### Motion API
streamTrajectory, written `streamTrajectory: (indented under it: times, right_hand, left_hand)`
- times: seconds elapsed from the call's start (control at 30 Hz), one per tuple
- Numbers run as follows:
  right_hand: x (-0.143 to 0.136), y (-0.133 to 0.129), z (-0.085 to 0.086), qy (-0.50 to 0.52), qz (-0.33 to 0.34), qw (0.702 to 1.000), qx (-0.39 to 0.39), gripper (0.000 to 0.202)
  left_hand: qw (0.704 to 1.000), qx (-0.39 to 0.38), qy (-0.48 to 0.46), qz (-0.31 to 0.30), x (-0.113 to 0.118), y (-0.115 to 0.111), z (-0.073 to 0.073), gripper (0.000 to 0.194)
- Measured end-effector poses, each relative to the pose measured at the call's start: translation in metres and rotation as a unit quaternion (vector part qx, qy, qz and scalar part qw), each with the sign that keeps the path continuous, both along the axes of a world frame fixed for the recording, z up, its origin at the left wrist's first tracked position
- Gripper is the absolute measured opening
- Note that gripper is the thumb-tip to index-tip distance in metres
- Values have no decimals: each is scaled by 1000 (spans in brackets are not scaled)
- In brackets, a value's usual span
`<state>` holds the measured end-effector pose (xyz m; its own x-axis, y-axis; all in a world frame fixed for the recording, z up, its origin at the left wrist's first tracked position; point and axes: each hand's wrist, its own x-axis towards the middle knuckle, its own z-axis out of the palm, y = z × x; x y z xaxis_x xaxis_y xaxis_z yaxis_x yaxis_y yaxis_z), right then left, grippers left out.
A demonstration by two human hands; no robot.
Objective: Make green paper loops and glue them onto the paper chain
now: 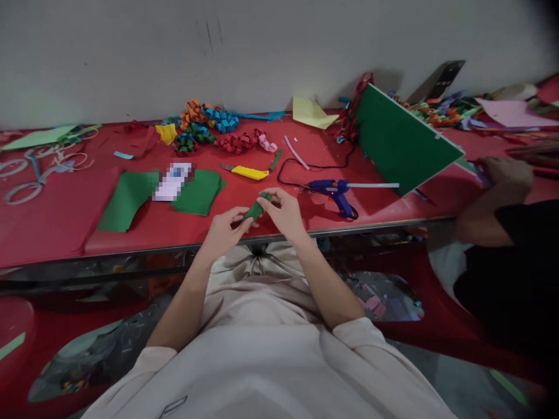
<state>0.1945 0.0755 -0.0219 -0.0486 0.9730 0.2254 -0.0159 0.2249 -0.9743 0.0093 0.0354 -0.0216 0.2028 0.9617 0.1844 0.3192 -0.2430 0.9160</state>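
A folded piece of green paper (254, 212) is pinched between both my hands, just above the table's front edge. My left hand (227, 230) grips its lower left end with the thumb on top. At its upper right end, my right hand (283, 213) presses it between thumb and fingers. Close by to the left lies a stack of green paper (201, 195), with a larger green sheet (126, 201) past it. A yellow utility knife (250, 172) lies just behind my hands. To their right is a blue glue gun (334, 189) with a clear glue stick in its back.
Coiled paper chains (203, 125) lie along the wall. A green board (402, 137) leans at the right. Scissors (26, 186) and red sheets (48, 221) are on the left. Another person's arm (493, 198) rests at the far right of the red table (279, 160).
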Motion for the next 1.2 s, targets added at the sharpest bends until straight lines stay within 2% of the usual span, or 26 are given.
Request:
streamTrajectory:
  times: [0.13, 0.23, 0.43, 0.53, 0.67, 0.73, 0.83, 0.93, 1.0, 1.07, 1.13, 1.2]
  right_hand:
    - [4, -4, 3, 16, 59, 998, 0, 23]
    - [11, -14, 5, -7, 103, 995, 6, 23]
    - [14, -20, -2, -33, 86, 996, 12, 23]
    - [15, -23, -2, -81, 66, 993, 49, 25]
    - [21, -32, 6, -179, 56, 981, 57, 19]
    - [24, -34, 8, -183, 46, 981, 41, 20]
    - [26, -32, 8, -167, 18, 986, 25, 22]
    - [29, -31, 5, -221, 7, 973, 65, 23]
    - [39, -38, 3, -281, -73, 948, 128, 25]
    - [58, -49, -1, -324, -222, 904, 170, 28]
    - [86, -60, -4, -348, -365, 848, 164, 31]
    - [115, -63, -4, -387, -414, 812, 136, 28]
  left_hand:
    - [995, 14, -56, 76, -5, 4, 5, 39]
    - [995, 7, -56, 76, -9, 4, 9, 39]
    - [995, 19, -48, 88, -7, 1, 3, 37]
    - [994, 67, 12, 80, -5, 0, 0, 26]
    - [980, 156, 110, 55, -1, -4, 7, 14]
    - [972, 185, 140, 44, 0, -8, 10, 14]
    - [952, 234, 198, 8, 0, -11, 10, 24]
    - [939, 258, 226, -4, -2, -9, 4, 30]
    - [937, 264, 227, 34, -5, -5, -1, 28]
    - [931, 265, 240, 79, -8, -1, -5, 29]
    - [929, 252, 255, 91, -9, 1, -8, 31]
    - [934, 233, 258, 77, -9, 2, -11, 32]
